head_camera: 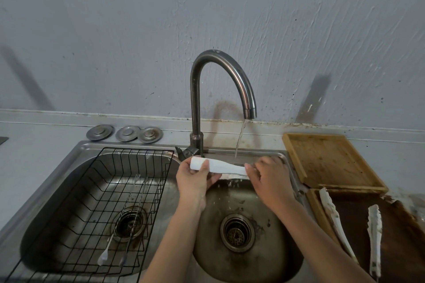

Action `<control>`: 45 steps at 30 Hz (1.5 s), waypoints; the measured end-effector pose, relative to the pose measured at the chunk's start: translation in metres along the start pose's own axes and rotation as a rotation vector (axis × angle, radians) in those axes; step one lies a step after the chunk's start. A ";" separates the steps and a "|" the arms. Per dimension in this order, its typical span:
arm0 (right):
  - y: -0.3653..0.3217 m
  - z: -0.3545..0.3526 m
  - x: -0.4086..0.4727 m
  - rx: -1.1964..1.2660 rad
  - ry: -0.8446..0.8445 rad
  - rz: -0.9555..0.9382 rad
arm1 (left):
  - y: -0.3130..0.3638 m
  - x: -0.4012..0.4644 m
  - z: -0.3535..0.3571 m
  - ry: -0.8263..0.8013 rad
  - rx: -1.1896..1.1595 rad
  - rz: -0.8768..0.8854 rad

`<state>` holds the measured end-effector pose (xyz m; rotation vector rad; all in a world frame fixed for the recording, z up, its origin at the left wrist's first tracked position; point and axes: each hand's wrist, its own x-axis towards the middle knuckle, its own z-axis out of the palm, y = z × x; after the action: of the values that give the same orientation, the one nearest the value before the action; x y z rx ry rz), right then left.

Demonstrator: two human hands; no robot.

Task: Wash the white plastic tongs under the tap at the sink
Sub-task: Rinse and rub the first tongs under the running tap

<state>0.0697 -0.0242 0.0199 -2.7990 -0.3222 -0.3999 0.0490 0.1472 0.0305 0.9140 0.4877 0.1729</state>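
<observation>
White plastic tongs (222, 167) lie level across the back of the right sink basin (248, 259). My left hand (195, 180) grips their hinge end. My right hand (269, 173) closes over the tip end, which is hidden under my fingers. The curved metal tap (230, 71) runs a thin stream of water (239, 142) that lands just behind the tongs near my right hand. Drops splash below the tongs into the basin.
A black wire rack (110, 202) holding thin metal utensils fills the left basin. Three metal sink plugs (125, 133) rest behind it. Right of the sink lie a wooden tray (331, 163) and a dark tray (402, 232) with two dirty white tongs (374, 236).
</observation>
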 end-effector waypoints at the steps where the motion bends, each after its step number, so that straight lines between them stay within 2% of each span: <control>1: 0.001 0.000 -0.001 -0.006 -0.013 -0.019 | -0.004 -0.002 0.003 -0.026 0.002 0.002; 4: 0.004 -0.001 -0.008 0.074 -0.103 -0.016 | -0.024 -0.005 0.011 -0.053 0.169 0.026; 6: 0.008 -0.001 -0.013 0.079 -0.100 0.020 | -0.038 -0.006 0.015 -0.042 0.366 0.059; 8: 0.011 -0.002 -0.017 0.069 -0.096 0.056 | -0.046 -0.007 0.017 -0.052 0.465 0.053; 13: 0.014 -0.005 -0.023 0.119 -0.175 0.032 | -0.041 0.005 0.018 -0.165 0.394 0.015; 16: 0.018 -0.009 -0.024 0.197 -0.279 -0.004 | -0.028 0.014 0.015 -0.265 0.230 -0.018; 21: 0.028 -0.021 -0.027 0.137 -0.236 -0.035 | -0.019 0.014 0.007 -0.420 0.091 -0.068; 25: 0.024 -0.030 -0.026 0.306 -0.381 0.028 | -0.021 0.010 0.006 -0.461 0.113 -0.119; 29: 0.026 -0.027 -0.029 0.283 -0.323 0.066 | -0.028 0.011 0.006 -0.407 0.262 -0.121; 32: 0.020 -0.025 -0.029 0.153 -0.256 0.073 | -0.036 0.011 0.009 -0.278 0.420 -0.059; 34: 0.014 -0.024 -0.026 0.084 -0.210 0.065 | -0.040 0.008 0.013 -0.191 0.400 -0.038; 38: 0.016 -0.021 -0.026 0.010 -0.159 0.054 | -0.031 0.007 0.020 -0.165 0.170 -0.085; 45: 0.022 -0.022 -0.033 0.061 -0.161 -0.115 | -0.020 0.016 0.008 -0.088 0.425 -0.118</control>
<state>0.0398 -0.0575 0.0241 -2.7664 -0.5244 -0.1856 0.0652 0.1348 0.0131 1.2974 0.5045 -0.0828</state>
